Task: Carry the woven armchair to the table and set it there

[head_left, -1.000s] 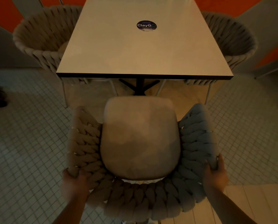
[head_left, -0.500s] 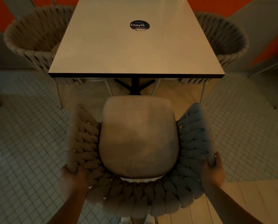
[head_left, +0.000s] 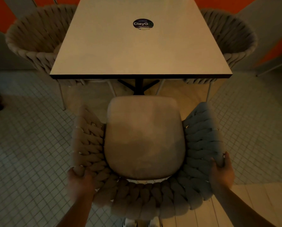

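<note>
The woven armchair [head_left: 201, 133] has a thick braided beige rim and a smooth beige seat cushion [head_left: 144, 136]. It faces the square white table [head_left: 104, 51], and the cushion's front edge lies just short of the table's dark near edge. My left hand [head_left: 80, 179] grips the rim at the chair's rear left. My right hand [head_left: 221, 172] grips the rim at the rear right. The chair's legs are hidden beneath it.
Two more woven armchairs stand at the table's far corners, one at the left [head_left: 37, 35] and one at the right [head_left: 232, 35]. The table's black pedestal base [head_left: 139, 86] sits under its near edge. Small-tiled floor [head_left: 27, 153] lies all around, orange wall behind.
The armchair has edged a little forward toward the table, with both hands keeping the same grip on its rim.
</note>
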